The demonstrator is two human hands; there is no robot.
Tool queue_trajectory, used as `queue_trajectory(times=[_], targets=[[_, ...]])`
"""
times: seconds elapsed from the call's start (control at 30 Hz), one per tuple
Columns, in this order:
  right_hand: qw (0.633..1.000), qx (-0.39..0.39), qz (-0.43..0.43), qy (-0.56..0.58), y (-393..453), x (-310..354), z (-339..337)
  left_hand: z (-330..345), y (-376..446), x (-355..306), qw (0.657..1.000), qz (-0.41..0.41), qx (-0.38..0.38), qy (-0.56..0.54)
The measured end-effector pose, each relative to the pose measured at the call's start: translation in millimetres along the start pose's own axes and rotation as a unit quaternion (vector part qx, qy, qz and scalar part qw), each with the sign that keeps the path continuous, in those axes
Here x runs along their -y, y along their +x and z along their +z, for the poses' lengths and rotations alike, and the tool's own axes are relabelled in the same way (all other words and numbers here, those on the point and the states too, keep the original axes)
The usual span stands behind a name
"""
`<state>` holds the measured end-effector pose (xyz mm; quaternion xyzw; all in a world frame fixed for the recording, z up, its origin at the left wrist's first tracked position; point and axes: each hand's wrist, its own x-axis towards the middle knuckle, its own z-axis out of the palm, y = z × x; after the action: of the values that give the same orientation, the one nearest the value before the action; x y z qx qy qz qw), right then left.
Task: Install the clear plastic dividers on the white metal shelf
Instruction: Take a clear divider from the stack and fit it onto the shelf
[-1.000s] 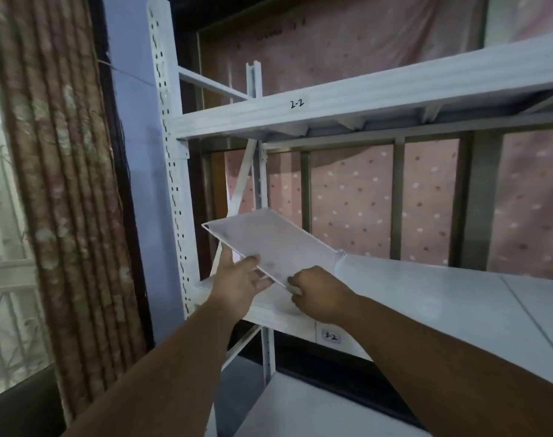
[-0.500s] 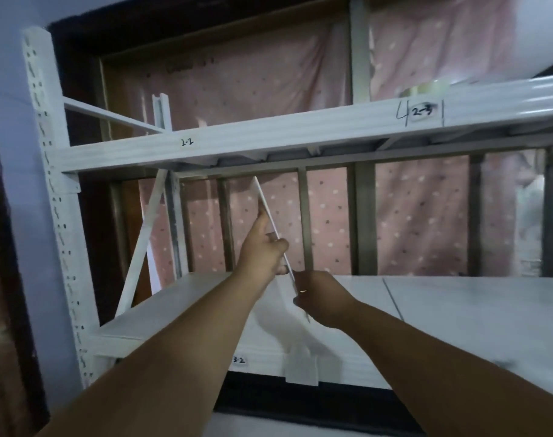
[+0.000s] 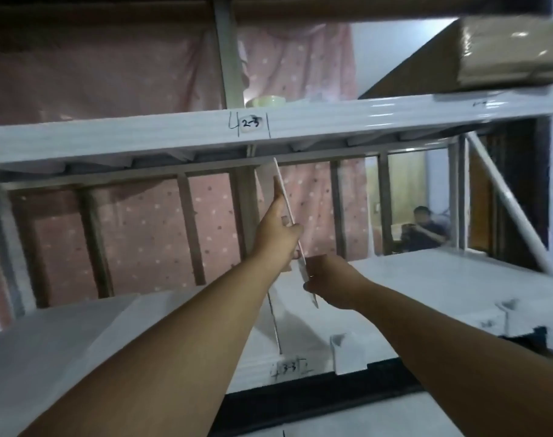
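I hold a clear plastic divider [image 3: 283, 190] upright and edge-on between two levels of the white metal shelf [image 3: 426, 279]. Its top edge reaches up near the underside of the upper shelf beam [image 3: 174, 137] by the "2-3" label. My left hand [image 3: 276, 234] grips the divider's upper middle, index finger stretched up along it. My right hand [image 3: 328, 279] pinches its lower front corner above the shelf surface. A thin seam [image 3: 275, 323] in the shelf runs below the divider toward the "3-3" label.
White clips [image 3: 347, 354] [image 3: 496, 320] sit on the lower shelf's front edge. A brown box [image 3: 489, 55] and a roll of tape [image 3: 265, 101] rest on the upper level. A pink dotted curtain hangs behind. A person [image 3: 426, 231] sits beyond the shelf at right.
I have carried the divider rightwards along the shelf from bay 2-2 to bay 2-3 and turned it from tilted flat to upright. Both hands stay on it.
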<state>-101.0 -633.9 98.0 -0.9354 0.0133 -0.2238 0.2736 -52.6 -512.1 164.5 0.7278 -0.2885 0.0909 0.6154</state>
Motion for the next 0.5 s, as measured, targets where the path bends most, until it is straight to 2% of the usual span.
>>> queue_trajectory(times=[0.5], targets=[[0.99, -0.06, 0.098, -0.085, -63, -155, -164, 228, 7, -73, 0.994, 0.059, 0.089, 0.017]])
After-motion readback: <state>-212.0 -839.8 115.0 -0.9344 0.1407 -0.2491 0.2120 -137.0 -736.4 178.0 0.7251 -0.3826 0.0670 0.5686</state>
